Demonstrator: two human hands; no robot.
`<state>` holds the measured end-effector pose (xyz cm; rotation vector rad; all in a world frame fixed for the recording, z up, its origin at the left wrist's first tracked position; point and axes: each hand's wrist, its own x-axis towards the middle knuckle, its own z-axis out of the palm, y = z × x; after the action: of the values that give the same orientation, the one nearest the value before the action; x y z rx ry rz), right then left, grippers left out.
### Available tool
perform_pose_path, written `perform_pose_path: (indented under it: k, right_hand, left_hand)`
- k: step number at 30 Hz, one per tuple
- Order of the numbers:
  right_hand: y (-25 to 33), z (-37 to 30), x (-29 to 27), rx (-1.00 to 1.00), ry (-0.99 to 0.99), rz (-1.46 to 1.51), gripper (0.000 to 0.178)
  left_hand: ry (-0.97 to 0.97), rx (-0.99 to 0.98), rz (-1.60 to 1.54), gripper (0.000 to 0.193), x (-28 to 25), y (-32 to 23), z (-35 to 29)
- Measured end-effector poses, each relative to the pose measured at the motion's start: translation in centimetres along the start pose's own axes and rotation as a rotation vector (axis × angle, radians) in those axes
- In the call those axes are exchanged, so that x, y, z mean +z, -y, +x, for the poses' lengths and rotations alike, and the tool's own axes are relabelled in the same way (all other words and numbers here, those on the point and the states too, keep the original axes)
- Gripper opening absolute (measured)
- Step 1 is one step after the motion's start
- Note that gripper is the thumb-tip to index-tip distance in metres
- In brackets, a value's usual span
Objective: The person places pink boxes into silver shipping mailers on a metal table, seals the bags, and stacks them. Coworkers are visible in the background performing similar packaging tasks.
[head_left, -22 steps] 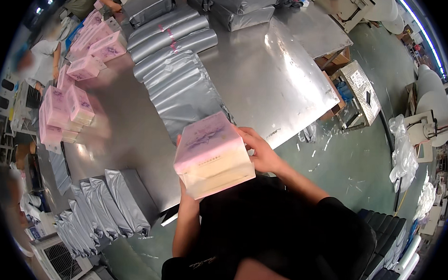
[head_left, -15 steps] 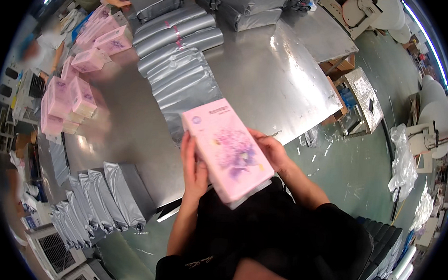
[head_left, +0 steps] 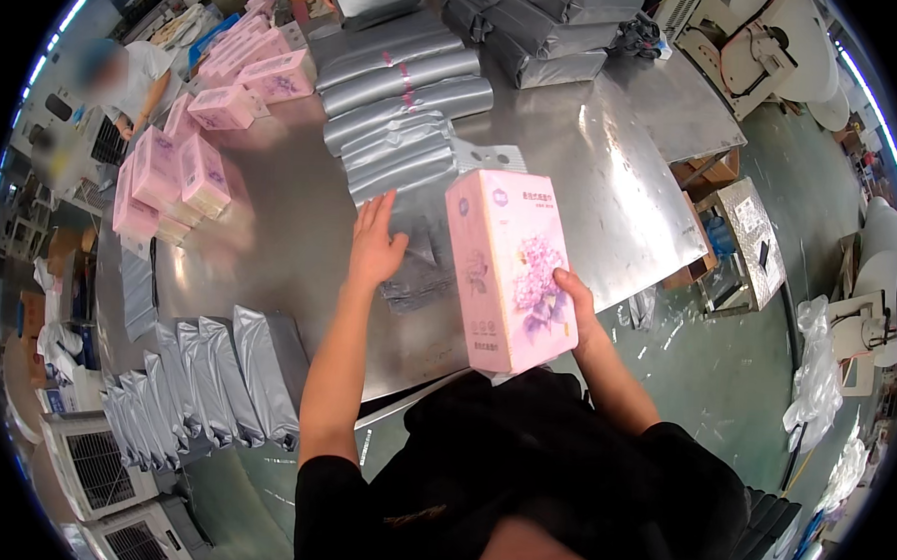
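A pink box-shaped pack (head_left: 509, 268) with a printed flower bouquet stands tilted in front of me, held up over the table's near edge. Its right side is gripped by my right hand (head_left: 585, 311), with the thumb on the printed front and the other fingers hidden behind. My left hand (head_left: 376, 245) has let its fingers stretch out, palm down, at the near end of a row of overlapping grey plastic mailing bags (head_left: 399, 156). Whether its fingertips touch the top bag I cannot tell. Behind the pack, a pale bag edge with holes (head_left: 494, 158) shows.
More pink packs (head_left: 155, 172) stand on the metal table (head_left: 279, 263) at the left. Filled grey bags (head_left: 229, 381) lean together at the near left, and others (head_left: 555, 29) are piled at the far side. Co-workers (head_left: 142, 81) are across the table. A metal-topped stand (head_left: 745, 243) is at the right.
My left hand has let go of the pink pack and moved left to the grey bags. My right hand keeps the pack, now more upright and shifted right. The view has shifted too.
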<state>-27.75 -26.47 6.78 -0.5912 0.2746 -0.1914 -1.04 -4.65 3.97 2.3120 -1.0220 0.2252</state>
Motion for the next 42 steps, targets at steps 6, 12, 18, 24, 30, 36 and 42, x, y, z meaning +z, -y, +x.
perform_pose_path:
  k: [6, 12, 18, 24, 30, 36, 42]
  right_hand:
    - [0.0, 0.0, -2.8, 0.027, -0.118, -0.124, 0.079]
    - [-4.4, 0.5, -3.8, 0.094, -0.151, -0.176, 0.08]
    - [-5.7, 0.7, -3.9, 0.059, -0.095, -0.41, 0.088]
    - [-7.5, 1.1, -2.5, 0.113, 0.061, -0.409, 0.091]
    - [-6.7, 0.9, -2.3, 0.196, 0.062, -0.565, 0.093]
    - [-5.8, 1.7, -1.6, 0.164, 0.091, -0.576, 0.093]
    - [-8.6, 2.1, -5.5, 0.124, 0.028, -0.768, 0.091]
  left_hand:
    - [0.302, -0.369, -0.27, 0.054, 4.2, 4.5, 1.2]
    - [0.516, -0.213, -0.173, 0.038, 2.5, 5.6, -1.0]
    - [0.388, 0.119, 0.167, 0.032, 3.5, 3.9, -3.7]
    - [0.312, 0.099, 0.091, 0.021, 3.7, 3.1, -3.9]
    - [0.336, 0.114, -0.051, 0.018, 4.2, 7.2, -3.1]
    - [0.234, 0.022, -0.328, 0.015, 5.3, 6.6, -2.7]
    - [0.292, -0.372, -0.443, 0.012, 4.7, 7.4, -2.2]
